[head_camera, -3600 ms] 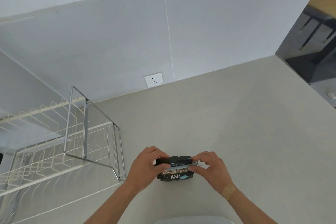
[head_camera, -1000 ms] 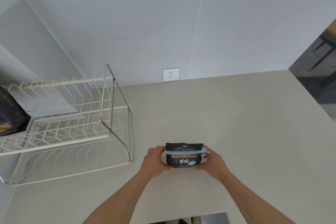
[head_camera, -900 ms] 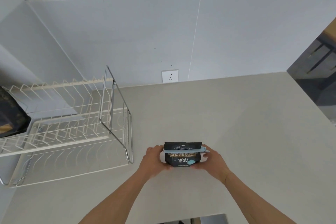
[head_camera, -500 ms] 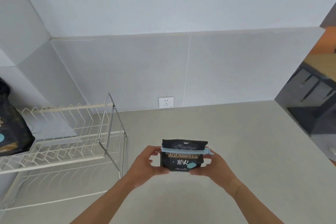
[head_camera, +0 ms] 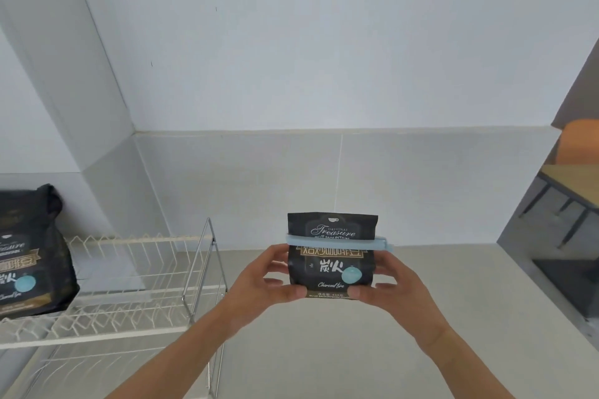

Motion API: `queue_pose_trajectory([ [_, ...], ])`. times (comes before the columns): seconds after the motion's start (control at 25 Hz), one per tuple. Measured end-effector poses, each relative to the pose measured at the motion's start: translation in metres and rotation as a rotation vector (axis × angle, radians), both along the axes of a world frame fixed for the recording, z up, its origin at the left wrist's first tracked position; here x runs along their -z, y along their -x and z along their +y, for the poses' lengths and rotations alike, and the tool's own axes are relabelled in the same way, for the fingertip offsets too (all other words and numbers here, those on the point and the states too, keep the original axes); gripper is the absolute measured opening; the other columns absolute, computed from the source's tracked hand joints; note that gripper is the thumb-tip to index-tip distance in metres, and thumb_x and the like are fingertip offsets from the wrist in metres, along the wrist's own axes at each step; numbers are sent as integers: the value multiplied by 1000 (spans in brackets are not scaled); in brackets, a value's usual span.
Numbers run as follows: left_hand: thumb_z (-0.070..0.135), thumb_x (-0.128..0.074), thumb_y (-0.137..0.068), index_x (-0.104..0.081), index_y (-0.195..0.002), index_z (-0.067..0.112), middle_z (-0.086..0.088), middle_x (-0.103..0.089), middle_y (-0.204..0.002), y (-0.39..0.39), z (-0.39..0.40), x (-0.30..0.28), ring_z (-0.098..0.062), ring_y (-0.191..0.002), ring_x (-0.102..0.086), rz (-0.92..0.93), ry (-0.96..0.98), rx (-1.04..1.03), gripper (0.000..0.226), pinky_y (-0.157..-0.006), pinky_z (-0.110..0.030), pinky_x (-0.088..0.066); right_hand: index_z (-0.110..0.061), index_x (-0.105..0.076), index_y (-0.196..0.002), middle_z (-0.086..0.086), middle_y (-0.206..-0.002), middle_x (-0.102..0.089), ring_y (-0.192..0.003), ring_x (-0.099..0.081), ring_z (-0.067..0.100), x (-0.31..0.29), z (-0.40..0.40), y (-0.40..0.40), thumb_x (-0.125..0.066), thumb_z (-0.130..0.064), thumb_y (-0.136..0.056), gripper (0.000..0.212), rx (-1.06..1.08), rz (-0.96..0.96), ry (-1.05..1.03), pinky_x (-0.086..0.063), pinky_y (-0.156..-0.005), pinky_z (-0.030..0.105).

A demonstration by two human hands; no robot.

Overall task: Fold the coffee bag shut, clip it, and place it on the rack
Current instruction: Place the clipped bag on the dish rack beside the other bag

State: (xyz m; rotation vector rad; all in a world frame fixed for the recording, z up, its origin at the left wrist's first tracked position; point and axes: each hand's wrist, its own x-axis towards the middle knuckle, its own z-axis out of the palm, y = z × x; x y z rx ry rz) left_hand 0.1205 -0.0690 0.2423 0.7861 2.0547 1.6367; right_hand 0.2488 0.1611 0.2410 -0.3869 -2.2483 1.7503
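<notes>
Holding the upright black coffee bag (head_camera: 332, 266) with its pale-blue bar clip (head_camera: 338, 242), left hand (head_camera: 259, 282) and right hand (head_camera: 393, 288) clasp its sides; the cream wire rack (head_camera: 129, 269) lies leftward, nearer the left hand.

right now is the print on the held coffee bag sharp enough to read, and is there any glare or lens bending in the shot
Head view: the coffee bag between the left hand and right hand is fairly sharp, its large lettering legible and its bottom line too small to read; soft, even light, no glare; wide-angle bending bows the wall edges and the rack; the second bag at the left edge looks softer.
</notes>
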Motion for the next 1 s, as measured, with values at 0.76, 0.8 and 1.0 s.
queue_pose_trajectory([
  [0.76, 29, -85, -62, -60, -116, 35, 1, -66, -114, 83, -125, -52, -17, -104, -62, 102, -81, -24, 60, -90, -38, -55, -34, -63, -110, -11, -111, -71, -109, -61, 17, -52, -121, 96, -87, -30, -61, 55, -44, 115, -53, -51, -96, 48],
  [0.8, 31, -84, -62, -60, -116, 35, 2, -66, -114, 88, -136, -52, -17, -104, -62, 106, -75, -35, 60, -91, -40, -55, -34, -63, -111, -10, -111, -71, -109, -60, 17, -53, -131, 103, -86, -30, -61, 55, -57, 120, -48, -51, -96, 48],
  [1.0, 26, -85, -66, -58, -116, 40, 4, -68, -113, 111, -193, -50, -10, -101, -63, 106, -35, -87, 58, -87, -31, -52, -37, -61, -113, -11, -110, -71, -108, -61, 16, -49, -183, 137, -85, -34, -59, 59, -101, 143, -18, -56, -87, 35],
])
